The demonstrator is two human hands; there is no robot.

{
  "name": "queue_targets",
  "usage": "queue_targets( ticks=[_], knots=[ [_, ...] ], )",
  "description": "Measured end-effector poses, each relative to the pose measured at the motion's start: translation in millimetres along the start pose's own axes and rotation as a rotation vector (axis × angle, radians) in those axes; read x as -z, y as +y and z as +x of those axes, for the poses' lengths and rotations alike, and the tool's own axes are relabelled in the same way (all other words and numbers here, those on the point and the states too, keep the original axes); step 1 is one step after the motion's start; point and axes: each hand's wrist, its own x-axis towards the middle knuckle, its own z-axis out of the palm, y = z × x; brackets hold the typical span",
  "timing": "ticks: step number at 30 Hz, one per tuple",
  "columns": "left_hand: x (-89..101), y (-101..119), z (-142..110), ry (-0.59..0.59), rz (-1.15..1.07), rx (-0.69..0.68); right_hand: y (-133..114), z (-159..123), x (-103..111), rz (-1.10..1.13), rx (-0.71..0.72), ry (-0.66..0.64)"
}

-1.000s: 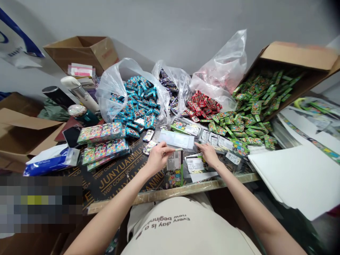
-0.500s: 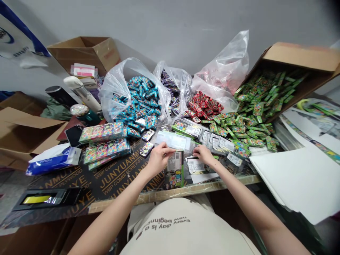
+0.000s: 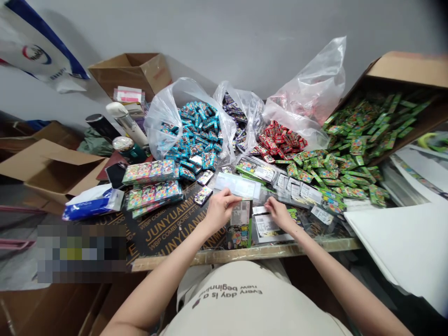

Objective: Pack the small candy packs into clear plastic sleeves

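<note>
My left hand [image 3: 221, 209] is closed in a pinch on the top edge of a flat black-and-green printed packet [image 3: 239, 232], which hangs upright near the table's front edge. A pale barcode label covers its upper part. Just to its right, my right hand [image 3: 279, 213] has thumb and forefinger pinched together; what lies between them is too small to make out. Below those fingers is another flat packet with a white label [image 3: 266, 226]. Beyond both hands lies a clear plastic sleeve with a whitish sheet [image 3: 238, 185], close to several labelled packets [image 3: 301, 190].
Plastic bags of blue boxes [image 3: 199, 128], purple boxes [image 3: 234, 112] and red boxes [image 3: 280, 137] line the back. Green boxes [image 3: 360, 140] spill from a tipped carton [image 3: 409, 70]. At left are wrapped packs [image 3: 154, 193], a tissue pack [image 3: 91, 203] and bottles [image 3: 128, 126]. White boards [image 3: 395, 238] lie right.
My right hand's fingers, extended a second ago, have drawn in to a pinch closer to my left hand. The left hand keeps hold of the packet. The whole view has shifted left.
</note>
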Motion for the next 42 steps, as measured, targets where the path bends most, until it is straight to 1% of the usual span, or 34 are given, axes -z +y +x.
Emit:
queue_targets(
  ticks=[2, 4, 5, 6, 8, 9, 11, 13, 16, 20, 23, 25, 26, 28, 29, 30, 31, 33, 35, 36, 37, 38, 39, 41, 42],
  knots=[
    [-1.4, 0, -1, 0.035, -0.011, 0.008, -16, 3, 16, 0.102, -0.007, 0.049],
    [-2.5, -1, -2, 0.071, -0.018, 0.013, -42, 10, 37, 0.286, -0.002, 0.097],
    [-2.6, -1, -2, 0.083, -0.018, 0.013, -58, 15, 47, 0.391, 0.015, 0.086],
    [-2.3, -1, -1, 0.089, -0.018, 0.012, -74, 20, 56, 0.478, 0.046, 0.046],
    [-0.4, 0, -1, 0.081, -0.02, 0.004, -103, 30, 68, 0.573, 0.092, -0.114],
    [1.1, 1, -1, 0.073, -0.021, -0.002, -114, 35, 69, 0.591, 0.104, -0.204],
    [4.4, 4, -1, 0.055, -0.022, -0.016, -128, 45, 66, 0.586, 0.112, -0.357],
    [6.8, 5, -1, 0.044, -0.021, -0.022, -132, 53, 58, 0.553, 0.131, -0.444],
    [5.8, 6, -3, 0.057, -0.009, -0.005, -128, 62, 48, 0.516, 0.161, -0.489],
    [-3.4, 4, -3, 0.123, 0.022, 0.047, -126, 66, 43, 0.489, 0.154, -0.513],
    [-9.9, 5, -4, 0.133, 0.079, 0.055, -128, 66, 39, 0.409, 0.145, -0.473],
    [-11.4, 6, -5, 0.101, 0.133, 0.018, -125, 66, 37, 0.37, 0.141, -0.396],
    [-10.8, 5, -5, 0.08, 0.162, -0.007, -120, 66, 36, 0.35, 0.137, -0.334],
    [-5.5, 0, -7, 0.062, 0.21, -0.033, -105, 64, 35, 0.238, 0.114, -0.173],
    [-0.6, -4, -8, 0.071, 0.226, -0.023, -95, 63, 34, 0.137, 0.092, -0.103],
    [5.8, -10, -9, 0.085, 0.238, 0.003, -83, 60, 32, 0.028, 0.066, -0.061],
    [13.7, -16, -11, 0.096, 0.256, 0.04, -70, 56, 30, -0.069, 0.039, -0.048],
    [31.2, -27, -16, 0.069, 0.368, 0.141, -45, 47, 23, -0.182, -0.004, -0.082],
    [45.4, -35, -19, -0.013, 0.585, 0.229, -26, 37, 12, -0.19, -0.025, -0.119],
    [49.0, -37, -20, -0.06, 0.694, 0.242, -19, 34, 6, -0.19, -0.03, -0.122],
    [49.3, -38, -21, -0.114, 0.772, 0.222, -14, 31, 0, -0.188, -0.033, -0.118],
    [46.1, -38, -21, -0.188, 0.801, 0.167, -11, 30, -6, -0.181, -0.034, -0.111],
    [39.8, -39, -21, -0.286, 0.785, 0.091, -9, 29, -11, -0.171, -0.031, -0.104],
    [20.4, -41, -20, -0.518, 0.69, -0.049, -8, 28, -19, -0.145, -0.018, -0.092],
    [9.6, -43, -20, -0.622, 0.648, -0.09, -8, 28, -21, -0.131, -0.008, -0.084]
  ],
)
